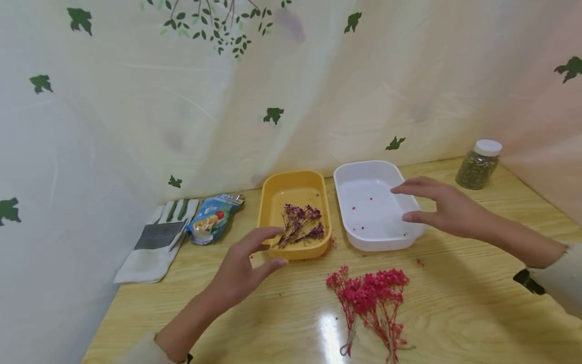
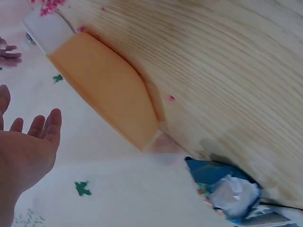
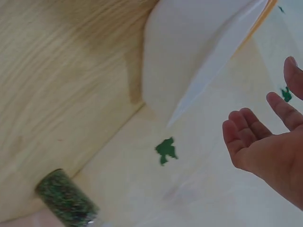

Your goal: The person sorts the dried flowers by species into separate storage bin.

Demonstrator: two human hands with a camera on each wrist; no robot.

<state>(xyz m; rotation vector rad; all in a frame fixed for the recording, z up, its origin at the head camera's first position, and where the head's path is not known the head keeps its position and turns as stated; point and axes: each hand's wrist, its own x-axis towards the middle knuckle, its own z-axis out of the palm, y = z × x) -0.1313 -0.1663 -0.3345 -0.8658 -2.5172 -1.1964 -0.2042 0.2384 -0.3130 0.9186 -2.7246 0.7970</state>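
My left hand (image 1: 243,268) hovers by the front left corner of a yellow tray (image 1: 286,194), fingers and thumb spread apart with nothing between them. Inside that tray lies a small bunch of dried purple flowers (image 1: 297,220). Over the right rim of a white tray (image 1: 377,189) hangs my right hand (image 1: 438,205), likewise holding nothing. A few loose red bits are scattered on the white tray's floor. In front of the trays, bunches of dried pink flowers (image 1: 370,293) rest on the table. Both wrist views show relaxed, bare fingers.
At the left lie a pair of white and grey gloves (image 1: 156,237) and a blue snack packet (image 1: 213,217). A white-capped jar of dried green herbs (image 1: 478,167) stands at the back right. A leaf-printed curtain (image 1: 309,101) hangs behind the wooden table (image 1: 218,323).
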